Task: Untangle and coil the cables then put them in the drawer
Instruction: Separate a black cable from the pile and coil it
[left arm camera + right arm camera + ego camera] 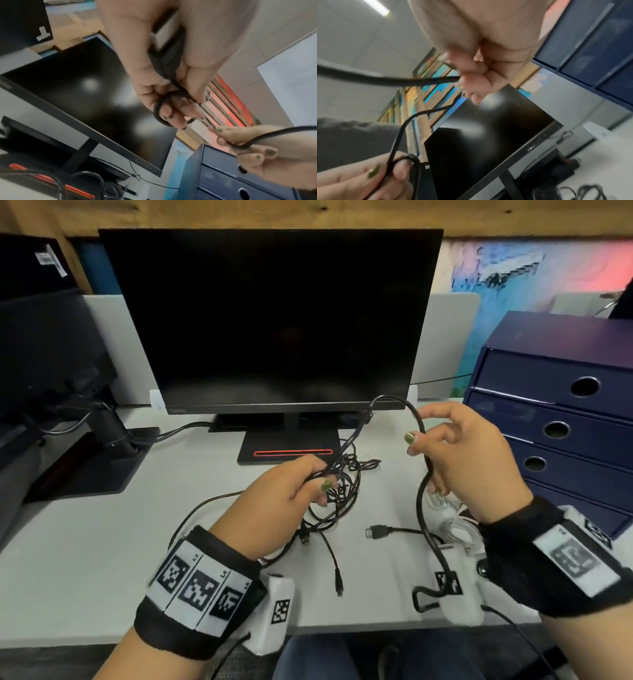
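A thick black cable [397, 400] arches between both hands above the desk. My left hand [291, 491] grips one end of it, looped round the fingers [171, 108]. My right hand [455, 460] holds the other side, the cable [402, 81] passing through its curled fingers and hanging down to the desk [424, 529]. A tangle of thin black cables [339, 491] lies on the desk between the hands. An HDMI plug [376, 531] lies near the right hand. White cable [459, 529] sits under the right wrist. The blue drawer unit [561, 419] stands at the right, drawers closed.
A black monitor [274, 316] on its stand [287, 446] fills the back of the white desk [102, 559]. A second monitor base [85, 470] stands at the left. Loose plug ends [339, 587] lie near the front edge.
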`<state>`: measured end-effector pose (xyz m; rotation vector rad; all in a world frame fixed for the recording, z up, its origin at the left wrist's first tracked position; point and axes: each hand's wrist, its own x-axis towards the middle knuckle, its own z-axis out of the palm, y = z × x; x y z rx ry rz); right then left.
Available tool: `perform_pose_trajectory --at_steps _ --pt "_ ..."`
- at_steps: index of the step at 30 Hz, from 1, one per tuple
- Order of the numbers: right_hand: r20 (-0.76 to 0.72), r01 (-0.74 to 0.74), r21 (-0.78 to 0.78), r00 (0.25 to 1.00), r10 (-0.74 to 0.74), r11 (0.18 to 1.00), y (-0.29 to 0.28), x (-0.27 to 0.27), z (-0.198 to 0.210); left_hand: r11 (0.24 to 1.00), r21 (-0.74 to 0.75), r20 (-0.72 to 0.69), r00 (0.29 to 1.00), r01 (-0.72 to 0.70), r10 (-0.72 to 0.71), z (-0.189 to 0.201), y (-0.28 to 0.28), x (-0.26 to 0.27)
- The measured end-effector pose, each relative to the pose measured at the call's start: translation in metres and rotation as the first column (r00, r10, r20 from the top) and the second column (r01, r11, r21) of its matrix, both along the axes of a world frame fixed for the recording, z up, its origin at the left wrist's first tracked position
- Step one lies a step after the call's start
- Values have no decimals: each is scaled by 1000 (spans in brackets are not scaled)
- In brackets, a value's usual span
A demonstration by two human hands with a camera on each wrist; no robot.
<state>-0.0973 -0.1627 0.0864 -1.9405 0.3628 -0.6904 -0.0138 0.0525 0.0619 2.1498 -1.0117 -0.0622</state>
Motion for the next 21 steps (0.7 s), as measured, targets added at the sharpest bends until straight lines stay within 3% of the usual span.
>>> perform_pose_trajectory --at_steps 2,7,10,14,21 --pt "-17 -9 49 1000 10 999 -3 3 -6 991 -120 -52 997 54 -61 0 -2 -5" --pt "-126 -36 -78 992 26 996 1 8 -27 879 -441 -91 966 180 -243 4 -6 -10" --pt "-201 -166 -94 969 144 982 12 8 -37 802 -582 -90 970 132 -225 5 -10 -9" --pt "-265 -388 -83 897 355 918 32 3 -40 742 -670 -145 982 -9 -119 5 -14 -5" --pt "-235 -525 -16 829 507 851 48 -3 -36 741 -671 -173 976 -20 -130 2 -17 -6"
